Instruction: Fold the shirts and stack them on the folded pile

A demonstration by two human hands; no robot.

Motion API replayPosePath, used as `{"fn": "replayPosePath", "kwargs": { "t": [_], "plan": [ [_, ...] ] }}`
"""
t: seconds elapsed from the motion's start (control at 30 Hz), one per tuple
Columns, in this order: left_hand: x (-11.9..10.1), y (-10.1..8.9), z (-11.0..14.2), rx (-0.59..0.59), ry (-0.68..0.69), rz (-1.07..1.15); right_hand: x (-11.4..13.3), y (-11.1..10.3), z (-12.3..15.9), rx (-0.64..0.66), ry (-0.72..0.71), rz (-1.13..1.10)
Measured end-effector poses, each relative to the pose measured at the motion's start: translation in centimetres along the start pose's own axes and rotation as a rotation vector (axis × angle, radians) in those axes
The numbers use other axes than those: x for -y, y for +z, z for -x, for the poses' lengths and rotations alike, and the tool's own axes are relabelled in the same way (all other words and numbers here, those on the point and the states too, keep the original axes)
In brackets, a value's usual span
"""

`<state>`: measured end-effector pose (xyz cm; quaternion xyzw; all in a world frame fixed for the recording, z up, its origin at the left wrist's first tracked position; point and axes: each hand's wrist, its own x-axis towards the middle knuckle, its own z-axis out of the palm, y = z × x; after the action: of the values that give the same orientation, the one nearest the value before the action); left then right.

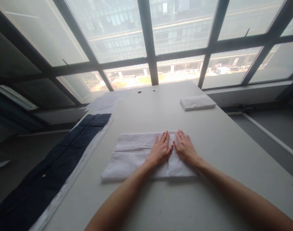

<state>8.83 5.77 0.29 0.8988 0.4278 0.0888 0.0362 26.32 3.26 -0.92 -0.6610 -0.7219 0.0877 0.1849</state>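
A white cloth (132, 163), folded into a wide rectangle with a few creases, lies on the white table (146, 112) in front of me. Both hands rest on its right part, side by side. My left hand (161, 148) lies flat with the fingers stretched toward the cloth's far edge. Close beside it, my right hand (185, 148) is also flat, its fingers slightly spread and pointing away from me. Neither hand grips anything. The fabric under the palms is hidden.
A smaller folded white cloth (196, 102) lies at the table's far right. Dark navy trousers (71, 147) stretch along the left edge over white fabric (88, 154). Pale sheets (104, 101) lie at the far left. Large windows (180, 25) stand beyond the table.
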Motion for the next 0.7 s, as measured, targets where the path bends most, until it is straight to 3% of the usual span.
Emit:
{"fn": "replayPosePath", "kwargs": {
  "t": [0.13,0.3,0.47,0.7],
  "plan": [
    [-0.2,0.1,0.2,-0.019,-0.069,-0.032,0.1,-0.1,0.0,0.006,0.006,0.003],
    [1.2,0.0,1.1,-0.056,-0.294,-0.077,0.3,-0.1,0.1,0.008,0.005,0.025],
    [5.8,-1.3,3.7,-0.024,-0.453,-0.122,0.1,0.1,0.2,-0.003,-0.004,0.032],
    [13.1,-3.5,10.7,0.013,-0.697,-0.185,0.0,0.3,0.2,-0.017,-0.009,0.058]
  ]
}}
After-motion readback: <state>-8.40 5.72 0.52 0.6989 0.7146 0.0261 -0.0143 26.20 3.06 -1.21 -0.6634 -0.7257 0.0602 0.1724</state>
